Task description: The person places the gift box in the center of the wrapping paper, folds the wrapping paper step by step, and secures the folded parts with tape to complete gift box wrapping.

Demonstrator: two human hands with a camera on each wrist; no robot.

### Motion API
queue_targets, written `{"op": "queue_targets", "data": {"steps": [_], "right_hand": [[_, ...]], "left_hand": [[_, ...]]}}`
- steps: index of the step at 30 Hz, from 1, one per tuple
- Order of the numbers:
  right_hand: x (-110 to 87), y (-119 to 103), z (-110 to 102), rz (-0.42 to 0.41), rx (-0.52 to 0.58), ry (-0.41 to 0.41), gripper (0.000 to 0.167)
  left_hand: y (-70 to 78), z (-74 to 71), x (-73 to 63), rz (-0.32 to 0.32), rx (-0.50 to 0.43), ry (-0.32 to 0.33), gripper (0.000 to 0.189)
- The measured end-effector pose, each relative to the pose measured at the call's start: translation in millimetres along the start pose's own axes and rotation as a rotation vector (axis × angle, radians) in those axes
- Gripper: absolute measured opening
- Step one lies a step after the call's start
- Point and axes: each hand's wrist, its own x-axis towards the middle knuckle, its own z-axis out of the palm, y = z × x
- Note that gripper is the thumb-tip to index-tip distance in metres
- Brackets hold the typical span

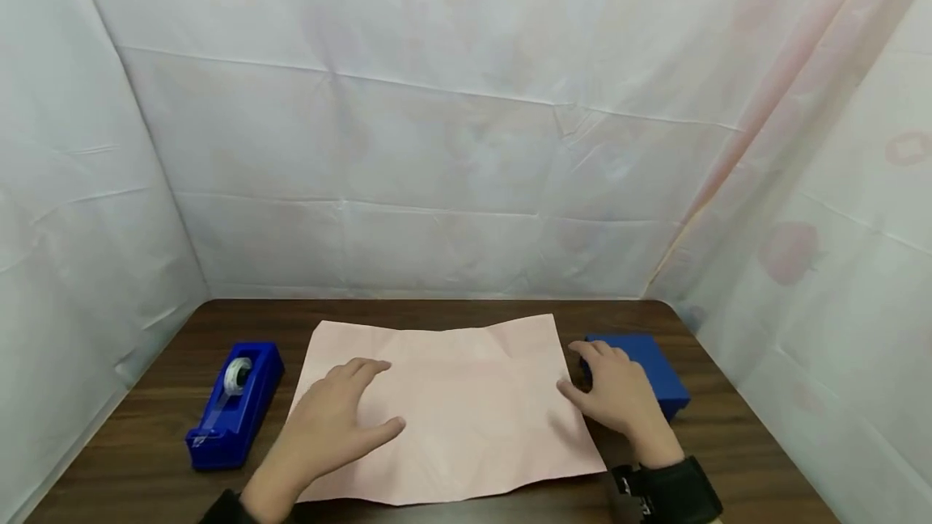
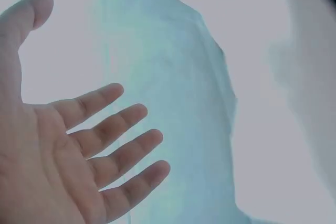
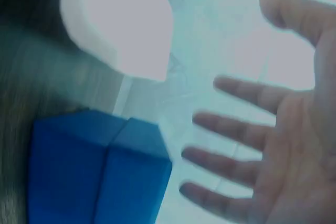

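1. The left hand [image 1: 331, 420], fingers spread and holding nothing, is over the pink paper [image 1: 473, 411].
2. The right hand [image 1: 619, 395], equally loose, is near the blue box [image 1: 651, 362].
3. The paper lies spread mid-table, probably for both hands' reach.
4. The tape dispenser [image 1: 256, 403] stands left, seemingly leaving the paper room.
5. Pale sheets [image 1: 437, 144] surround the dark wooden table [image 1: 728, 451].

Pink paper [image 1: 473, 411] (wavy-edged) lies spread on the table [image 1: 437, 312]; a blue box [image 1: 658, 366] sits near the table's right edge.
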Motion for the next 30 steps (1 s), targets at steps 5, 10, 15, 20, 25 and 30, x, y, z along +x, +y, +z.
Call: {"op": "queue_targets", "data": {"steps": [5, 10, 15, 20, 25, 30], "right_hand": [[-1.9, 16.0, -7.7, 0.12, -0.011, 0.0, 0.069], [-8.1, 33.2, -16.1, 0.2, -0.019, -0.039, 0.079], [-14.0, 50.2, -23.8, 0.259, -0.019, -0.079, 0.083], [-15.8, 62.9, -27.5, 0.292, 0.005, -0.111, 0.088], [-13.1, 70.9, -24.7, 0.315, 0.035, -0.144, 0.091], [-8.5, 78.8, -16.4, 0.323, 0.068, -0.16, 0.092]], "left_hand": [[38.3, 14.5, 30.1, 0.059, -0.098, 0.009, 0.069], [81.7, 36.2, 52.5, 0.066, -0.243, -0.052, 0.067], [121.2, 60.6, 73.7, 0.057, -0.325, -0.14, 0.071], [154.5, 92.1, 88.6, 0.022, -0.375, -0.19, 0.078], [185.7, 122.4, 99.5, -0.004, -0.373, -0.215, 0.08], [207.8, 148.8, 108.1, -0.062, -0.419, -0.263, 0.081]]}}
